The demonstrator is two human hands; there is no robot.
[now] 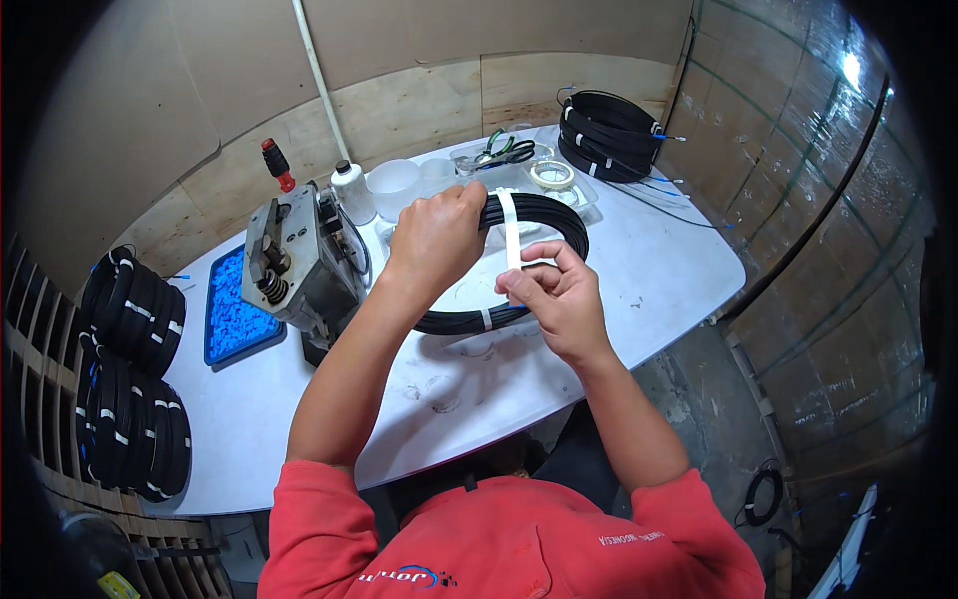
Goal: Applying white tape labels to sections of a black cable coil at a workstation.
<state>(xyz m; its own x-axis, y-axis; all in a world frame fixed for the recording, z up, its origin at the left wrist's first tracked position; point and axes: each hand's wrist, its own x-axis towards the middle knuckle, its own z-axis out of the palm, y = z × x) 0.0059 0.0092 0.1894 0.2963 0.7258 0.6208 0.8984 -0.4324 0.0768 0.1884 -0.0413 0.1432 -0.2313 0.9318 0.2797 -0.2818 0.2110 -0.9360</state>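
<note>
A coil of black cable (544,208) is held tilted above the white table, its lower part near the tabletop. My left hand (441,232) is closed around the coil's upper left part. From the top of the coil a strip of white tape (513,240) hangs down across its opening. My right hand (561,304) pinches the tape's lower end between thumb and fingers. Another white band (487,318) wraps the coil's lower part.
Left of the coil stands a metal crimping machine (299,260), beside a blue tray (212,344) of small blue pieces. Behind are a white bottle (350,190), a clear bin (589,200) with a tape roll (552,175), and pliers (494,148). Stacked black coils (609,135) sit far right; more coils (130,309) are left.
</note>
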